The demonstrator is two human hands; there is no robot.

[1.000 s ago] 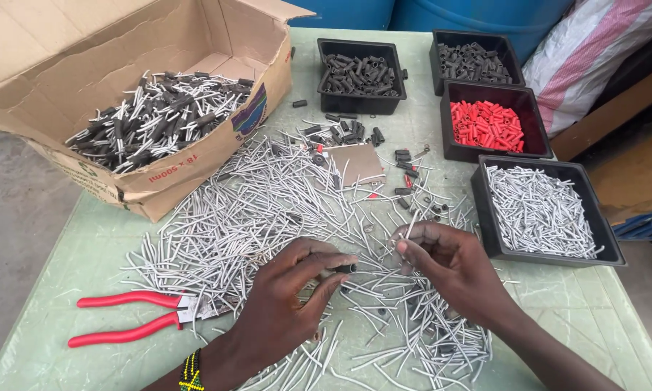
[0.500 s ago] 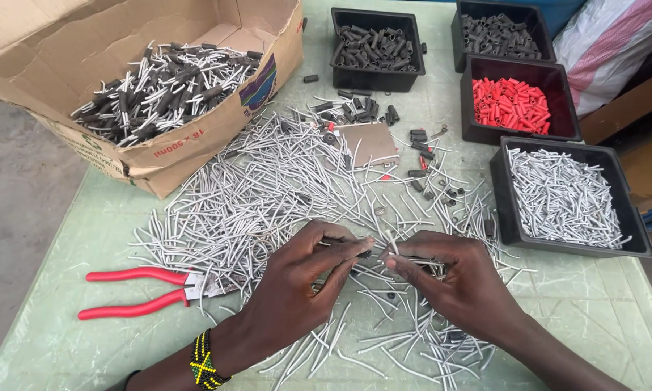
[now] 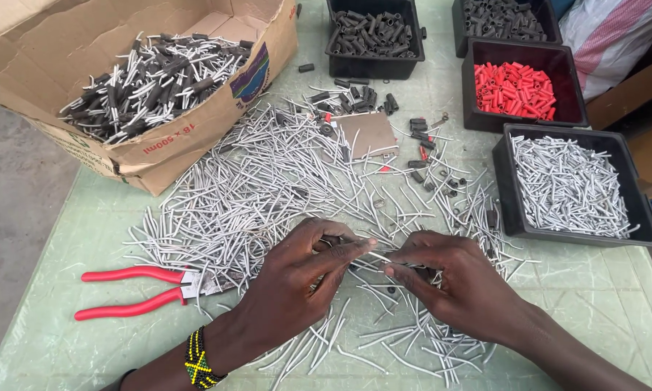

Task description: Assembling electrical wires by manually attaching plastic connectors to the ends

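A thin grey wire piece is pinched between the left hand and right hand, fingertips clamped on it. It is judged light, stiff yet bendable, and best gripped near its ends.

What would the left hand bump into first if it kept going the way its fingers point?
Most likely the right hand: the left hand points rightward, its fingertips almost meeting the other's over the scattered grey wire pieces. Their relative height is hard to judge.

Left hand: bare, no glove; wrist carries a beaded wristband of black, yellow and green beads. Right hand: bare, no glove, forearm unsleeved, no wristband visible.
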